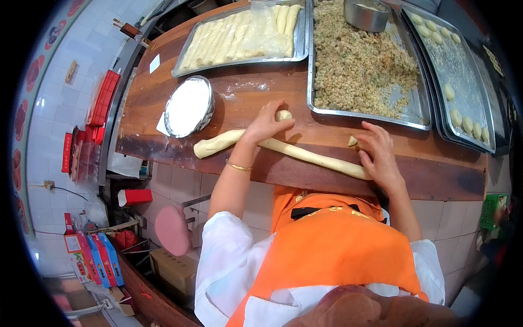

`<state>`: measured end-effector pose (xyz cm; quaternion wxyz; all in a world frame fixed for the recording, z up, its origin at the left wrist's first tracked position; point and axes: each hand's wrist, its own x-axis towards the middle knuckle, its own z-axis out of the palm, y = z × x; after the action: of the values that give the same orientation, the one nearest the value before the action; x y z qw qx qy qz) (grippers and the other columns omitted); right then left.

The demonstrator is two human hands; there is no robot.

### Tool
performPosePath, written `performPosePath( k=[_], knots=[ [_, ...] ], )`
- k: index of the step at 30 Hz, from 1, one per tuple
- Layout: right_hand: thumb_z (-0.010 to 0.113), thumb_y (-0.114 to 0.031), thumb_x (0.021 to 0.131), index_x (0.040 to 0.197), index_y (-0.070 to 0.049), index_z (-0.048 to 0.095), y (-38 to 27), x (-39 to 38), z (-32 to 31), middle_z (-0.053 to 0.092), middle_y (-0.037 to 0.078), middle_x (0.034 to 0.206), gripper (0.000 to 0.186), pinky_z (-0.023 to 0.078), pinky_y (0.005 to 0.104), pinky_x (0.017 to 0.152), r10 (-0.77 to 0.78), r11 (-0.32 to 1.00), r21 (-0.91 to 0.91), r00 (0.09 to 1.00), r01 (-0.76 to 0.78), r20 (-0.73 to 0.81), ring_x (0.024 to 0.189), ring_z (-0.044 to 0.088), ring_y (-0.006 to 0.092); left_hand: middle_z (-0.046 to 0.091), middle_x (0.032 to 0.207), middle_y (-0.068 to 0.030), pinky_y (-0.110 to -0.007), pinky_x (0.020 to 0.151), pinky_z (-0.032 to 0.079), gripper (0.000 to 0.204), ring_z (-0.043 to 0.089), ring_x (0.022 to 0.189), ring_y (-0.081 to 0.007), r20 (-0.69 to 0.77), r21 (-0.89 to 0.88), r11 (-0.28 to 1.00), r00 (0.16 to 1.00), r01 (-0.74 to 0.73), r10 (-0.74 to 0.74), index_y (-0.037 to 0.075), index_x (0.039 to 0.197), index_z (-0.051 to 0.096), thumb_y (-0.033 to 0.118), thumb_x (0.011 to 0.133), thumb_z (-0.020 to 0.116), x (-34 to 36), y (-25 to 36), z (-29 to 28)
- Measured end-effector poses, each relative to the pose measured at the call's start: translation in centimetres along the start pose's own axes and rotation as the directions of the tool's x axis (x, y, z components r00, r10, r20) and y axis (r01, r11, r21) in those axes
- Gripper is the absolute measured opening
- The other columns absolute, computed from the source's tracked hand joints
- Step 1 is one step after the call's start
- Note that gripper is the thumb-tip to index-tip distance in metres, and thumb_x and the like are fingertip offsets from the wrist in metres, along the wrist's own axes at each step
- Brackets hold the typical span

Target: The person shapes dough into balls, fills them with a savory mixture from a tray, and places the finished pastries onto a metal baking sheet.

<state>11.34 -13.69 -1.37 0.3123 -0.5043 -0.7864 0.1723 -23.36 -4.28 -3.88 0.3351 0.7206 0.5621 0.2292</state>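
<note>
My left hand [267, 121] is over the wooden table with thumb and fingers apart around a small dough piece [284, 115]; whether they touch it is unclear. A long pale dough rope [310, 158] lies along the near edge, passing under my left wrist, with a thicker left end. My right hand [376, 150] is open, fingers apart and curved, beside another small dough piece [352, 140] and the rope's right end. A metal bowl of white powder [188, 107] sits to the left of my left hand.
Behind are trays of dough logs under plastic [218, 43] and crumbly filling [359, 71], with a metal pot [365, 15] on the filling tray. Stacked trays [455, 82] with dough pieces stand right. A pink stool [172, 230] and cardboard box [171, 272] are below left.
</note>
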Motion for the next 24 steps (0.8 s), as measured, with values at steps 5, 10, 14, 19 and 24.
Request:
performPosePath(
  k=[5, 10, 14, 19, 24],
  knots=[
    [0.065, 0.003, 0.079, 0.112, -0.006, 0.064, 0.9, -1.4, -1.4, 0.055, 0.013, 0.137, 0.034, 0.038, 0.0459, 0.11, 0.049, 0.995, 0.087, 0.996, -0.042, -0.077, 0.131, 0.046, 0.036, 0.038, 0.154, -0.0246, -0.042, 0.12, 0.023, 0.062, 0.031, 0.146, -0.0366, -0.232, 0.072, 0.997, 0.973, 0.001, 0.016, -0.008, 0.144, 0.042, 0.039, 0.104, 0.044, 4.5, 0.1, 1.7],
    [0.064, 0.005, 0.08, 0.108, -0.005, 0.065, 0.6, -1.6, -2.3, 0.055, 0.014, 0.136, 0.029, 0.039, 0.0442, 0.108, 0.064, 0.993, 0.102, 0.992, -0.052, -0.113, 0.13, 0.047, 0.035, 0.031, 0.159, -0.0209, -0.046, 0.122, 0.015, 0.061, 0.02, 0.152, -0.0309, -0.165, 0.658, 0.752, 0.982, 0.038, 0.095, -0.003, 0.15, 0.035, 0.039, 0.106, 0.036, 5.9, 1.0, 3.4],
    [0.064, 0.005, 0.08, 0.104, -0.004, 0.066, 1.1, -2.0, -2.2, 0.056, 0.014, 0.135, 0.025, 0.04, 0.0435, 0.107, 0.124, 0.98, 0.171, 0.984, -0.102, -0.125, 0.129, 0.048, 0.0349, 0.024, 0.163, -0.0161, -0.047, 0.123, 0.013, 0.062, 0.017, 0.153, -0.0293, -0.104, 0.678, 0.735, 0.989, -0.009, 0.108, -0.001, 0.153, 0.029, 0.038, 0.106, 0.037, 6.4, -0.3, 2.9],
    [0.063, 0.005, 0.081, 0.104, -0.003, 0.066, 1.3, -1.7, -2.4, 0.056, 0.014, 0.135, 0.025, 0.043, 0.0413, 0.103, 0.12, 0.985, 0.141, 0.985, -0.103, -0.121, 0.127, 0.05, 0.0351, 0.025, 0.163, -0.0157, -0.047, 0.123, 0.012, 0.063, 0.017, 0.153, -0.0291, -0.089, 0.668, 0.743, 0.989, -0.031, 0.121, 0.001, 0.154, 0.029, 0.039, 0.105, 0.039, 6.3, -0.6, 3.3],
    [0.063, 0.005, 0.081, 0.104, -0.003, 0.066, 1.3, -1.7, -2.5, 0.056, 0.014, 0.135, 0.024, 0.044, 0.0412, 0.102, 0.147, 0.977, 0.17, 0.983, -0.127, -0.111, 0.127, 0.05, 0.0352, 0.028, 0.162, -0.0152, -0.048, 0.122, 0.015, 0.064, 0.02, 0.152, -0.0288, -0.09, 0.651, 0.756, 0.982, -0.07, 0.168, 0.0, 0.152, 0.033, 0.039, 0.103, 0.045, 6.2, -1.2, 3.7]
  ],
)
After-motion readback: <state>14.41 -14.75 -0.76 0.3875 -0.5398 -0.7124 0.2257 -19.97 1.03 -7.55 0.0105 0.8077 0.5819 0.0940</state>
